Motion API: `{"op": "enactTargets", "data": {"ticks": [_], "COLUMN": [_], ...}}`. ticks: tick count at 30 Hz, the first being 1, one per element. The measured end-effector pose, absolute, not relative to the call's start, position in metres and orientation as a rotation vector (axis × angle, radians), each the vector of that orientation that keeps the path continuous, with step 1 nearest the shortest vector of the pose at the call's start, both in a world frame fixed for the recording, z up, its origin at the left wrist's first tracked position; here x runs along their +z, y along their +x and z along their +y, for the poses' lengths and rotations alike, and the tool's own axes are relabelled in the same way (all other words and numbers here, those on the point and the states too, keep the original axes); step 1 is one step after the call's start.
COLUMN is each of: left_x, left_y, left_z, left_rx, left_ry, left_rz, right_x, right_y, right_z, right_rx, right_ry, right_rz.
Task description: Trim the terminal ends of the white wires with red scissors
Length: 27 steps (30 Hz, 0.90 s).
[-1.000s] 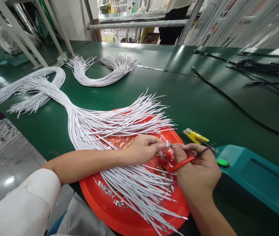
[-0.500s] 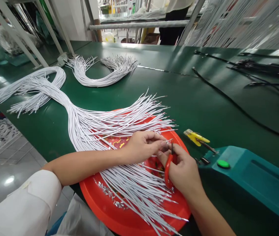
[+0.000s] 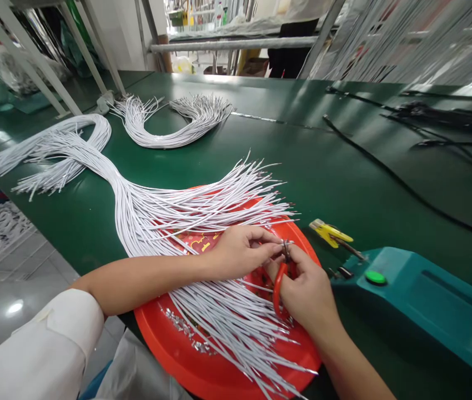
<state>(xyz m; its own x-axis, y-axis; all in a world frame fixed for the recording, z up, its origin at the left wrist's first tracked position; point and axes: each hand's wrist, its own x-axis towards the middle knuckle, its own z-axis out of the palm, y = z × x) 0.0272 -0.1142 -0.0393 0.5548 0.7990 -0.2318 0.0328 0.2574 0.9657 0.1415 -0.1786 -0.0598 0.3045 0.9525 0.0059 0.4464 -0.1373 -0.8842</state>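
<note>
My left hand (image 3: 240, 251) pinches the end of one white cable near its tip, above the red tray (image 3: 165, 355). Red-handled scissors (image 3: 278, 289) are held in my right hand (image 3: 309, 289), with their small blades at the cable end beside my left fingertips. A large bundle of white cables (image 3: 136, 211) fans across the tray in two spreads, one behind my left forearm and one in front of it. Silvery scraps (image 3: 186, 333) lie on the tray's near left side. My fingers partly hide the blades.
To the right stands a teal machine (image 3: 423, 311) with a green button and a yellow clip-like piece (image 3: 330, 232) at its tip. More white cable bundles (image 3: 177, 133) lie behind. Black cords (image 3: 406, 189) cross the green table (image 3: 269, 144). A person stands beyond the frame bars.
My right hand and the scissors have shifted slightly left, and the blades now stand across the cable tip by my left fingers. My left hand stays almost in place.
</note>
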Motion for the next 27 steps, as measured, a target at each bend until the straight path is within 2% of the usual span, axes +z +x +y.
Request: {"op": "enactTargets", "data": {"ticks": [10,16,23,27], "left_x": [-0.049,-0.052,-0.046,-0.045], "left_y": [0.021,0.021,0.02,0.022], "left_z": [-0.113,-0.112,-0.115,-0.113], "left_rx": [0.673,0.632,0.629,0.616], "left_ry": [1.594,1.622,1.544,1.397], "left_rz": [0.894,0.887,0.875,0.899], "right_x": [-0.067,-0.07,-0.065,-0.063], "right_y": [0.145,0.147,0.145,0.144], "right_z": [-0.18,-0.179,-0.174,-0.176], "right_rx": [0.745,0.83,1.074,1.016], "right_ry": [-1.723,-1.7,-1.5,-1.361], "right_rz": [-1.341,-1.299,-0.582,-0.554]}}
